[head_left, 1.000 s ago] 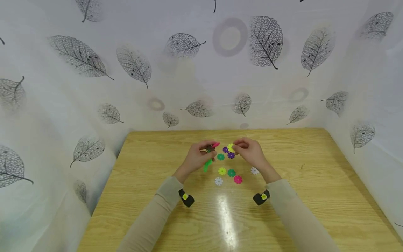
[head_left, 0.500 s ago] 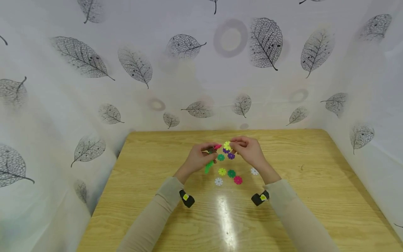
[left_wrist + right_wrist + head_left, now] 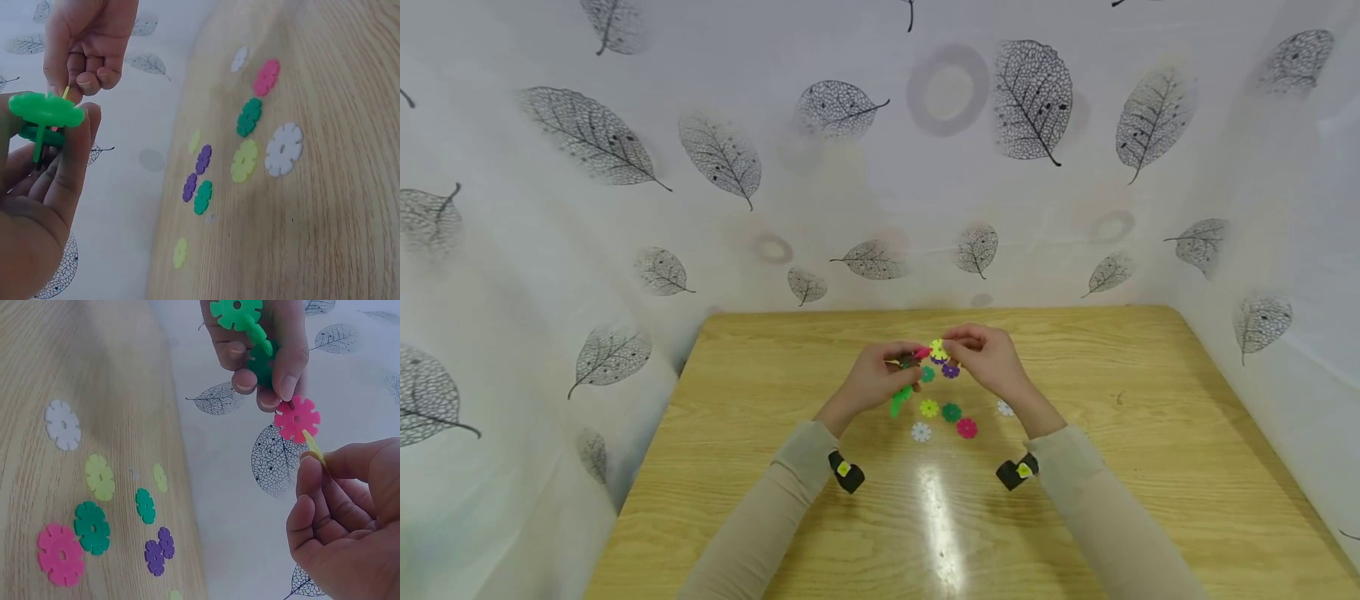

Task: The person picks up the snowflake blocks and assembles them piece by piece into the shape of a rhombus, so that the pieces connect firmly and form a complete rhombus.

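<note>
My left hand [image 3: 876, 377] grips a chain of slotted flower-shaped plastic discs. In the right wrist view the chain shows a bright green disc [image 3: 224, 315], a dark green disc [image 3: 262, 367] between the fingers, and a pink disc [image 3: 286, 427] jutting past the thumb. Between thumb and index finger, my right hand [image 3: 992, 360] pinches a yellow disc [image 3: 314, 449] edge-on to the pink one. Their rims meet at a slot of the pink disc; how deep the yellow one sits cannot be told. Both hands are raised above the table.
Loose discs lie on the wooden table [image 3: 737, 467]: a white [image 3: 55, 428], a yellow [image 3: 95, 478], a dark green [image 3: 86, 534], a pink [image 3: 50, 544], two purple ones and several others. A leaf-patterned white sheet [image 3: 880, 192] hangs behind and at both sides.
My right hand has moved left with the yellow disc, while my left hand has shifted slightly right with the chain. The yellow and pink discs have come together from being apart.
</note>
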{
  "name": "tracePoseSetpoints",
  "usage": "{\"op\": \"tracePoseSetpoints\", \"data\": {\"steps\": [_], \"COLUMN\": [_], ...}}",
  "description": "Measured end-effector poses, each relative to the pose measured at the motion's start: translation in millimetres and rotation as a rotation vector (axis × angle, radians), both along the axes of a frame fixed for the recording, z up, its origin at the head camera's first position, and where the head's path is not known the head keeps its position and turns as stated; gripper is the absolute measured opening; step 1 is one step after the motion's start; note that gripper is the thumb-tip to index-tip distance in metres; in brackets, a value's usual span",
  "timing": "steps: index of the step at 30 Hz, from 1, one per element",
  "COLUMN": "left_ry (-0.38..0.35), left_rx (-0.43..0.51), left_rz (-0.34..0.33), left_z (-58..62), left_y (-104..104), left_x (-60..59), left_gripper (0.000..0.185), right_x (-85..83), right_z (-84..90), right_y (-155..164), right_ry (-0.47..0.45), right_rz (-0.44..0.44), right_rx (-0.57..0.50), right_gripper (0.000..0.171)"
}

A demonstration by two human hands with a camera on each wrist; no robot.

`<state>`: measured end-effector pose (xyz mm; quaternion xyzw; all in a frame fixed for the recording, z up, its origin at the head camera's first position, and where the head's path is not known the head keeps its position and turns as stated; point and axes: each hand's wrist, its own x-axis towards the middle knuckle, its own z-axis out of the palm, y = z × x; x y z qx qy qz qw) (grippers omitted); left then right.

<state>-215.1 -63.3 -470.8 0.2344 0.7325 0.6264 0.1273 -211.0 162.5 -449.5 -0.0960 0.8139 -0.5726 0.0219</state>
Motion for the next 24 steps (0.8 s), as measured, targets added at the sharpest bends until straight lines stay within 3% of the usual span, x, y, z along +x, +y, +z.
{"op": "tracePoseSetpoints", "data": {"steps": [12,24], "left_ry": [-0.024,-0.009], "left_rx": [0.055,0.021], "left_rz": [-0.037,0.082], "left_z": [1.8,1.7], "left_y": [5.1,9.8], "left_x": [3.0,4.9], "left_gripper": [0.037,0.03], "right_x": [1.3,1.0], "right_z": [3.7,2.4], "right_y": [-1.5,-0.6], "right_ry": [0.036,-0.004], "right_rz": [0.016,0.022], "right_rx": [-0.031,-0.044], "right_gripper": [0.024,0.026]}}
